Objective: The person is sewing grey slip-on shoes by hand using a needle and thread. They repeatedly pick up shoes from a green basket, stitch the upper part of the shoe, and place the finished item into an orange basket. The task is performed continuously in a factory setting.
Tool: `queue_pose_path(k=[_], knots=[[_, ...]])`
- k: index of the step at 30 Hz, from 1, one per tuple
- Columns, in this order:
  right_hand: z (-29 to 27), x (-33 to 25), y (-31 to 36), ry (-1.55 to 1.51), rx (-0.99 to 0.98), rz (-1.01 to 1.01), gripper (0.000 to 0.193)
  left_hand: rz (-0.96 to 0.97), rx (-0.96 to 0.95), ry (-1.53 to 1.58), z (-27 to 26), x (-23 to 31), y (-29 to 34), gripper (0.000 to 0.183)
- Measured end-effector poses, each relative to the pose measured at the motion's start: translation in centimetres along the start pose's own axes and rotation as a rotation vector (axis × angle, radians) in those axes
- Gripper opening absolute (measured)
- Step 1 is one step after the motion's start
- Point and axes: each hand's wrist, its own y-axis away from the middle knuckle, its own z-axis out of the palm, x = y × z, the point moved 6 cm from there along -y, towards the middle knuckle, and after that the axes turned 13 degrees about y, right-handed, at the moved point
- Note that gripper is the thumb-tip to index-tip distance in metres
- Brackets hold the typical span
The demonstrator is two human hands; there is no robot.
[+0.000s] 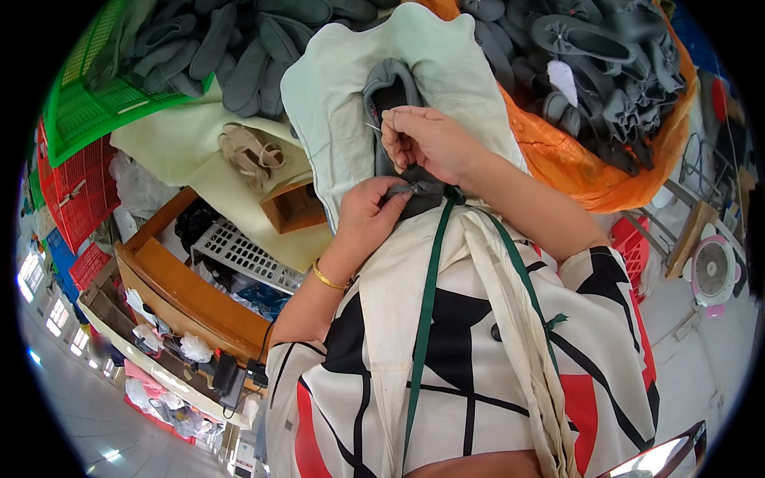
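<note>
Mid-stitch on one grey slipper (390,95): left hand (368,209) pinches its near end, right hand (426,143) holds a needle (373,126) at the opening. Big piles of grey slippers (606,56) far right and far left; I can't tell which are finished.

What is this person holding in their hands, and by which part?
A grey fabric shoe. The left hand pinches its near end, the fingers bunching the cloth. The right hand grips something thin over the shoe's middle, too small to make out.
</note>
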Motion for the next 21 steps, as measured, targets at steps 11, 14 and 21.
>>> queue_pose_path(k=[11, 14, 21], knots=[[-3.2, -2.9, -4.3, -0.074, 0.143, -0.177, 0.021, -0.027, 0.021, 0.012, 0.2, -0.3, -0.2, 0.012], [-2.5, -2.9, -4.0, -0.026, 0.141, -0.186, 0.022, -0.054, 0.022, 0.044, 0.3, -0.3, -0.3, 0.013], [-4.0, -5.4, -0.2, 0.299, 0.167, -0.355, 0.027, -0.096, 0.257, -0.058, -1.3, -0.4, 2.1, 0.040]])
